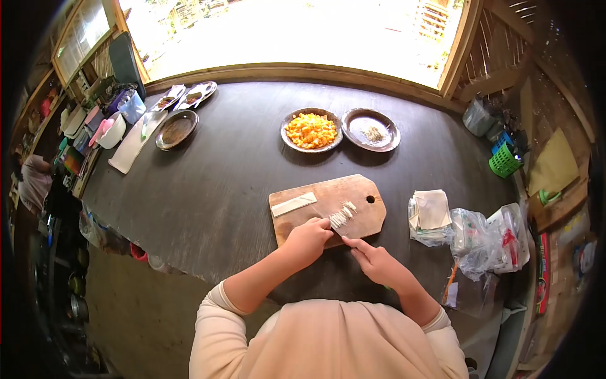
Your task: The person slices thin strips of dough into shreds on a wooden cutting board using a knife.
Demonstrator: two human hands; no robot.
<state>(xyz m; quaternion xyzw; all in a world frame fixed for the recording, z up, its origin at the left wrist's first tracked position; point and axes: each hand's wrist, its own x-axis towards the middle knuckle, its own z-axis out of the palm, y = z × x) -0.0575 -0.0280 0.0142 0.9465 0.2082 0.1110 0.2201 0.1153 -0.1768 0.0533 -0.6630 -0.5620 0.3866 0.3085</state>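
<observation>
A wooden cutting board [297, 222] with a round hole lies on the dark table. Thin pale strips [343, 215] are bunched near its middle, and a folded pale strip [293, 204] rests at its left. My left hand [308, 239] is closed at the lower left end of the bunch; its fingertips are partly hidden. My right hand [374, 259] is closed at the board's lower edge, round the handle of a knife [339, 231] whose blade lies beside the strips. Beyond the board stand a plate of orange pieces [311, 131] and a plate with a few pale shreds [371, 130].
An empty brown plate [177, 130] and two small dishes sit at the back left, beside a long white board [136, 142]. At the right are stacked pale sheets [432, 210], plastic bags [472, 243] and a green basket [505, 160]. A person [35, 183] is at the far left.
</observation>
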